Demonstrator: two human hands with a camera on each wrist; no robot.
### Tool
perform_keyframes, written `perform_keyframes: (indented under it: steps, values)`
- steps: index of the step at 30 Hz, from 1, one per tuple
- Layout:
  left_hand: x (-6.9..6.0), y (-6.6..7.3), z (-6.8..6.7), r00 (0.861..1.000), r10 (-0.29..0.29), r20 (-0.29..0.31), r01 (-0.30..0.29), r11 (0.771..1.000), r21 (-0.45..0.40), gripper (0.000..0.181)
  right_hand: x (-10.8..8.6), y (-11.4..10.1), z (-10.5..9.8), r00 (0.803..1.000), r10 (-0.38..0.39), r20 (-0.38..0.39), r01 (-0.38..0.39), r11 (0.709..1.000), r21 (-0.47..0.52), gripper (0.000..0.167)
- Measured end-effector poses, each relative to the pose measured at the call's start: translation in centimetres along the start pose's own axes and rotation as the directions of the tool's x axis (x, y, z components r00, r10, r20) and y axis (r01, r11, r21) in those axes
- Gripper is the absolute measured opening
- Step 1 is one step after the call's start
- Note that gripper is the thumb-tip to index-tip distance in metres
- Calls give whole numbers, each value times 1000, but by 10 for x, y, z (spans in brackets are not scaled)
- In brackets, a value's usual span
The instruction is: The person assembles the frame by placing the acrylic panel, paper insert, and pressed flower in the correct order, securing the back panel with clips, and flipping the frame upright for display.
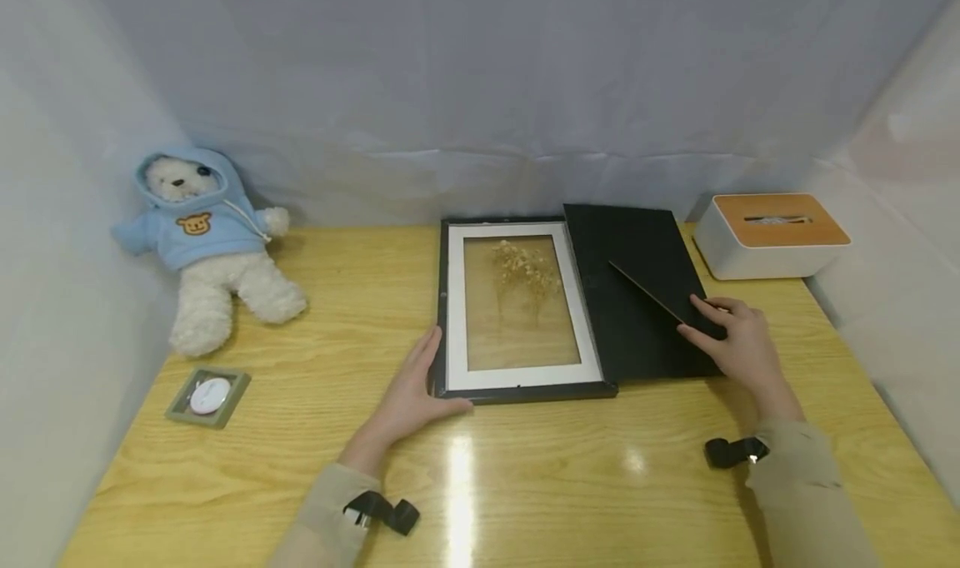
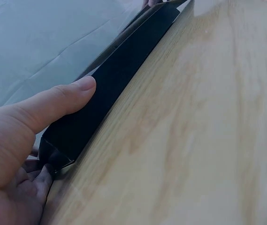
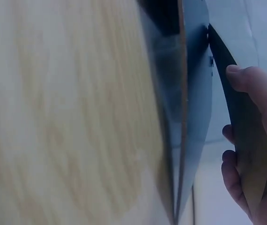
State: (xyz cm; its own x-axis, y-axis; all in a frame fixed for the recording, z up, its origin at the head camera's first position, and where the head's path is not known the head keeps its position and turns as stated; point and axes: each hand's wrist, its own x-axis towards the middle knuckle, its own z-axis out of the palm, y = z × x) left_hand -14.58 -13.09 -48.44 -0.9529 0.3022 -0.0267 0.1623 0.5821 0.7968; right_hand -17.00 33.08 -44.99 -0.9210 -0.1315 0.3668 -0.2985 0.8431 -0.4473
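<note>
A black picture frame [image 1: 540, 394] lies flat on the wooden table, with a white mat [image 1: 457, 318] around dried flowers [image 1: 527, 270]. My left hand [image 1: 405, 397] braces its lower left corner, fingers along the left side and thumb against the front edge. In the left wrist view the thumb lies straight on the black frame side [image 2: 110, 89]. A black backing board [image 1: 630, 235] leans at the frame's right edge. My right hand [image 1: 742, 347] pinches the board's fold-out stand leg [image 3: 243, 126], which stands out at an angle from the board.
A plush bear [image 1: 202, 251] in a blue hoodie sits at the back left. In front of it lies a small green square case [image 1: 234, 401] with a round white piece inside. A tissue box [image 1: 780, 260] with an orange-brown lid stands at the back right. Grey cloth [image 1: 495, 85] hangs behind the table.
</note>
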Motion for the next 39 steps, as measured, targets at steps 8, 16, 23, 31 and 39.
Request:
perform_keyframes:
  steps: [8,16,23,31,39]
  values:
    - [2,4,-1,999,-40,-20,37,989,-142,114,7,-25,9,997,-78,-8,78,997,17,53]
    - [10,22,-2,980,-14,-200,-57,937,-345,75,11,-51,17,996,-93,-8,94,994,49,53]
    - [19,65,12,986,78,-145,-145,830,-539,59,13,-75,21,997,-74,0,74,994,79,53]
    - [37,74,43,995,-18,-94,-45,784,-620,63,13,-89,28,999,-33,8,32,990,134,52]
    - [42,83,50,985,-142,-103,19,671,-741,63,11,-92,35,1000,18,23,-20,993,114,54]
